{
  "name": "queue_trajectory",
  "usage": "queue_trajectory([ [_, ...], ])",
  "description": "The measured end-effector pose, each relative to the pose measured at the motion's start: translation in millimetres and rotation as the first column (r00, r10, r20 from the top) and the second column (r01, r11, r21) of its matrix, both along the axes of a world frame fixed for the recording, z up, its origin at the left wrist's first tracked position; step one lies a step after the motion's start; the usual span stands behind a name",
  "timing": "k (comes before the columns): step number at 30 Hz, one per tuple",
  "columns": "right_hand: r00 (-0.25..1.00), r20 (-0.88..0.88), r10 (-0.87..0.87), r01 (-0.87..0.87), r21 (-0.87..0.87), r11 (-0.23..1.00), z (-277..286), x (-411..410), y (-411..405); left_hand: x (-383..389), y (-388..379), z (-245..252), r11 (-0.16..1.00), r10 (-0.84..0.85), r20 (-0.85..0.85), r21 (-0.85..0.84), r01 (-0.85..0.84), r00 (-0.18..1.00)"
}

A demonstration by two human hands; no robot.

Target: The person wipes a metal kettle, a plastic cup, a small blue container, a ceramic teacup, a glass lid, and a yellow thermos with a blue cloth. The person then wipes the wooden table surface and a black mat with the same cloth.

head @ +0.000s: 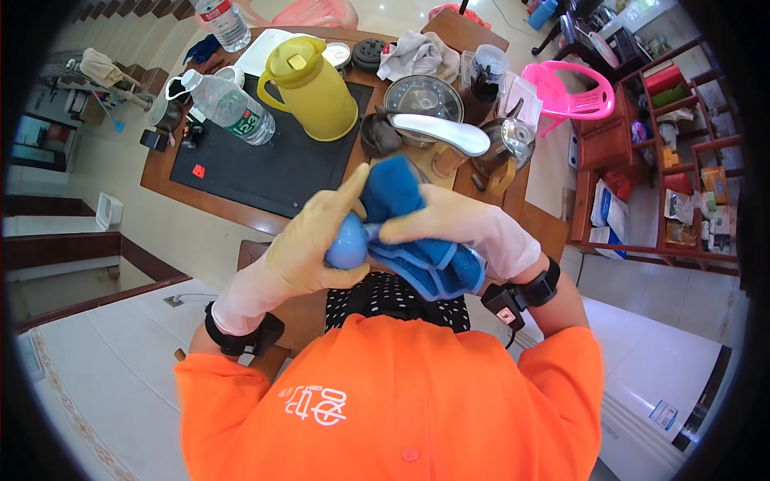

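Both hands wear pale rubber gloves and are raised over the table's near edge. In my left hand is a smooth, rounded blue object; its kind cannot be told. My right hand grips a blue microfibre cloth, bunched up between the hands, with a fold hanging below the right palm. The cloth touches the blue object. Beyond the hands stand a yellow plastic jug, a large clear plastic bottle and a glass-lidded pot. The far ends of the fingers are partly hidden by the cloth.
A black mat covers the left part of the wooden table, with a small red piece on it. At the right stand a metal kettle and a white-handled item. A pink plastic chair and wooden shelves lie farther right.
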State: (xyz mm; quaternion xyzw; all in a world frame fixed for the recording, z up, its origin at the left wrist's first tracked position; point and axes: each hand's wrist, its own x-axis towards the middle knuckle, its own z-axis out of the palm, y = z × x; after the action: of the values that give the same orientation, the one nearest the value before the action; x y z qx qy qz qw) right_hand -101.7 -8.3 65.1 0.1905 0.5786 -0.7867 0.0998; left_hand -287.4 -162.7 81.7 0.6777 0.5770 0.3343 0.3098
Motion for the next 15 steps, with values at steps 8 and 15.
queue_trajectory([
  [8, 0.884, 0.018, -0.468, 0.429, -0.430, 0.794, 20, 23, -16, -8, -6, -15, 0.990, 0.095, 0.371, 0.066, -0.128, 0.924],
  [15, 0.904, -0.021, -0.427, 0.421, -0.125, 0.898, 25, 13, -36, 4, -2, -10, 0.998, 0.058, 0.410, -0.002, -0.063, 0.910],
])
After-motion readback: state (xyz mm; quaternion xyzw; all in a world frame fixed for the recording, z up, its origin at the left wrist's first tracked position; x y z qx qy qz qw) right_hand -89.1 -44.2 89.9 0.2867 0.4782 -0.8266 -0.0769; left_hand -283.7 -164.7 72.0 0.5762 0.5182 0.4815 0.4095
